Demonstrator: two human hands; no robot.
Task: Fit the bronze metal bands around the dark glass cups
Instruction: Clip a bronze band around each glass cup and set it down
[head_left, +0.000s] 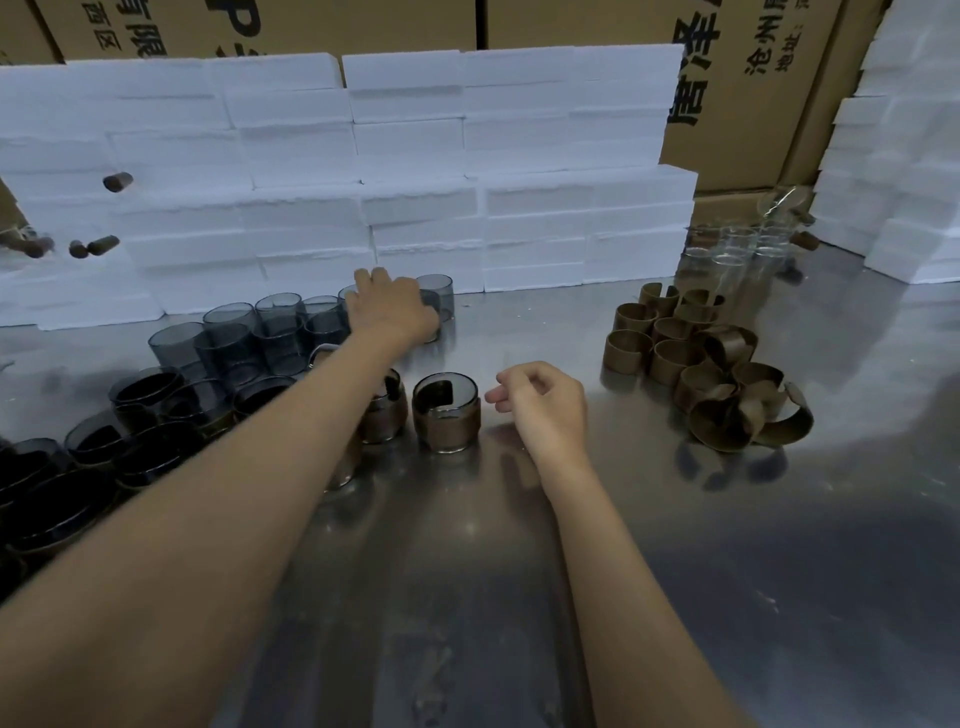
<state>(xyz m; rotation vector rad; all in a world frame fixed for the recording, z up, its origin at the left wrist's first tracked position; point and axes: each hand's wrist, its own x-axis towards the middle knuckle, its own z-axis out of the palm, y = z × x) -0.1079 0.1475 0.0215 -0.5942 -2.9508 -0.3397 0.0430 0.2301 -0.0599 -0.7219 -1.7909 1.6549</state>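
On the steel table (519, 597) the cup with a band (445, 411) stands near the middle, and I use it as the landmark. To the far left of it, banded cups (150, 395) stand close together at the table edge. Behind them and left of the landmark, bare dark cups (244, 332) stand in rows before the white foam blocks (415, 171). The left hand (390, 307) reaches behind the landmark and lies over a bare cup (435, 291) at the right end of that row; the fingers curl down around it, gripping it. Just to the right of the landmark the right hand (540, 402) hovers over the table with fingers loosely curled, holding nothing. Further right, well apart, a pile of bronze bands (701, 364) lies on the table. Behind that pile stand clear glasses (737, 249), partly blurred.
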